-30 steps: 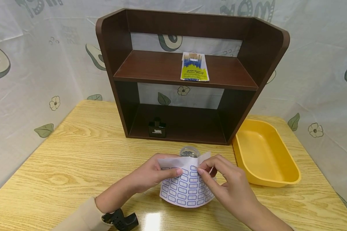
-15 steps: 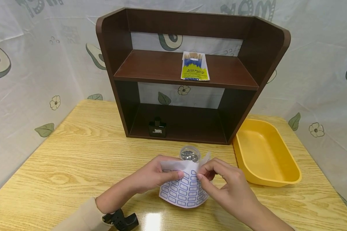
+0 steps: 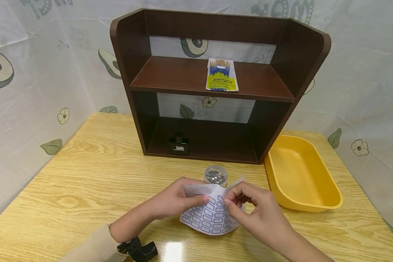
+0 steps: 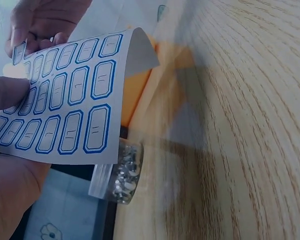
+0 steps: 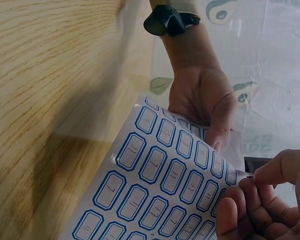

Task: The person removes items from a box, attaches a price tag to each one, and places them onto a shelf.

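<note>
A white sheet of blue-framed sticker labels (image 3: 209, 214) bends in the air over the table, with small handwritten marks on the labels in both wrist views. My left hand (image 3: 180, 200) grips its upper left part, thumb on the printed face and fingers behind. With thumb and forefinger, my right hand (image 3: 257, 207) pinches one sticker label (image 4: 19, 52) at the sheet's upper edge; that label stands up from the sheet in the left wrist view. Just behind the sheet is a round clear tub (image 3: 215, 175) of small silvery pieces, its lower side partly covered.
A dark brown two-tier shelf (image 3: 213, 92) stands at the back of the wooden table (image 3: 95, 174). It holds a pack of artist brushes (image 3: 221, 76) above and a black bottle (image 3: 179, 145) below, both bearing small labels. A yellow tray (image 3: 301, 174) lies on the right.
The sheet has dipped slightly toward me, uncovering more of the tub. Both hands keep their hold, and the right fingertips have shifted slightly downward.
</note>
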`<action>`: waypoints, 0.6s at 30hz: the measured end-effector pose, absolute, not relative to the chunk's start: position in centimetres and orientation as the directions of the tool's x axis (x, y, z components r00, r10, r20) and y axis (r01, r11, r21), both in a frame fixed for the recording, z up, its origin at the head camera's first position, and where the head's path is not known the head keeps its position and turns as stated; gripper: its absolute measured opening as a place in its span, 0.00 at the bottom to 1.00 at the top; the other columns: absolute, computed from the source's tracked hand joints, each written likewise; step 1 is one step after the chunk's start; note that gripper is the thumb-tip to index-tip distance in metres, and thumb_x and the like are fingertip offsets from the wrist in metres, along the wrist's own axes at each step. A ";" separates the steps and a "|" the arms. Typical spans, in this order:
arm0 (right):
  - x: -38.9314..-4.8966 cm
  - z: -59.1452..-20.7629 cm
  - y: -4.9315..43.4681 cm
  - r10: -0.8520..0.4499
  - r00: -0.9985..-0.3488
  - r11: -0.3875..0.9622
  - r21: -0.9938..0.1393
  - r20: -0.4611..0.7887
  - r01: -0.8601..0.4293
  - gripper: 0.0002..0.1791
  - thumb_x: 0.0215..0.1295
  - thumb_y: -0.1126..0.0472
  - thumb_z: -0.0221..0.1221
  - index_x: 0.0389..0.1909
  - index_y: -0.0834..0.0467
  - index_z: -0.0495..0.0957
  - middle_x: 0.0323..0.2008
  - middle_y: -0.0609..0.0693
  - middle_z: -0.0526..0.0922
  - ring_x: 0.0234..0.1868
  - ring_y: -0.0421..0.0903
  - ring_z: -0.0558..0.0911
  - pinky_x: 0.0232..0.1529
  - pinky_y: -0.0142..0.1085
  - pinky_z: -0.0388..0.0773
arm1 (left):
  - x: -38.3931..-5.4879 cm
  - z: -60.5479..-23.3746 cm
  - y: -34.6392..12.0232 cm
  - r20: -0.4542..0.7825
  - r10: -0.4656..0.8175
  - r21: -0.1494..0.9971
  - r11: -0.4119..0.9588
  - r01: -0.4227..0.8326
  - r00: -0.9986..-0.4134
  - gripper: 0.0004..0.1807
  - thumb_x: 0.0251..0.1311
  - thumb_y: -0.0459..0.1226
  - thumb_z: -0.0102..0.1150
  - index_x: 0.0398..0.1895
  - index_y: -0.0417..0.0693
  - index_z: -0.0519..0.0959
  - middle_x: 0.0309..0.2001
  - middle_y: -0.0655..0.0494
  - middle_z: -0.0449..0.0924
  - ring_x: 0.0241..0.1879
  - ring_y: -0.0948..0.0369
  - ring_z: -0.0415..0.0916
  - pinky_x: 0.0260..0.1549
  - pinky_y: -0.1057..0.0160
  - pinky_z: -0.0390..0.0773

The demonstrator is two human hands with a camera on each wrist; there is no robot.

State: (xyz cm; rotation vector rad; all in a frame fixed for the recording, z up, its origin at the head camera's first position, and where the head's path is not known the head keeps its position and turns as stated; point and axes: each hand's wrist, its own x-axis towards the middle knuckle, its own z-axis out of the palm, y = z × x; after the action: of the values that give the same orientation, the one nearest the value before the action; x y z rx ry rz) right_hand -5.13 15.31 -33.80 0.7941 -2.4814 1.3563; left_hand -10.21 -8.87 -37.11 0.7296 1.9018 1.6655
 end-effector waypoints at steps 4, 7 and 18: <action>-5.1 -33.6 15.4 -0.342 -0.856 0.432 -0.744 0.387 -0.509 0.13 0.64 0.70 0.69 0.34 0.47 0.80 0.32 0.38 0.84 0.32 0.36 0.80 0.35 0.29 0.82 | -10.0 -37.1 -9.1 -0.007 0.696 0.992 0.093 0.081 -0.718 0.19 0.75 0.34 0.57 0.66 0.36 0.79 0.57 0.36 0.85 0.48 0.63 0.86 0.52 0.65 0.86; -5.1 -33.4 15.6 -0.328 -0.863 0.428 -0.754 0.384 -0.498 0.11 0.65 0.70 0.68 0.34 0.49 0.81 0.33 0.39 0.85 0.32 0.37 0.81 0.37 0.30 0.83 | -9.8 -36.9 -9.2 0.026 0.737 0.992 0.066 0.110 -0.676 0.19 0.76 0.33 0.56 0.65 0.35 0.79 0.57 0.34 0.85 0.48 0.65 0.87 0.52 0.65 0.87; -5.6 -33.4 16.2 -0.266 -0.901 0.438 -0.790 0.342 -0.429 0.07 0.66 0.68 0.68 0.38 0.52 0.84 0.35 0.43 0.86 0.35 0.40 0.82 0.42 0.29 0.85 | -9.6 -37.5 -9.0 -0.066 0.715 0.968 0.216 0.130 -0.696 0.16 0.73 0.32 0.58 0.60 0.39 0.82 0.48 0.42 0.89 0.38 0.69 0.87 0.42 0.69 0.87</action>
State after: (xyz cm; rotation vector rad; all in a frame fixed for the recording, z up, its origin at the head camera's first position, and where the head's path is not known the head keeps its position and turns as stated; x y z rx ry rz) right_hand -5.63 16.22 -33.35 0.6151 -2.5187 1.4588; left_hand -9.55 -9.03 -37.55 0.7787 1.9856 1.5031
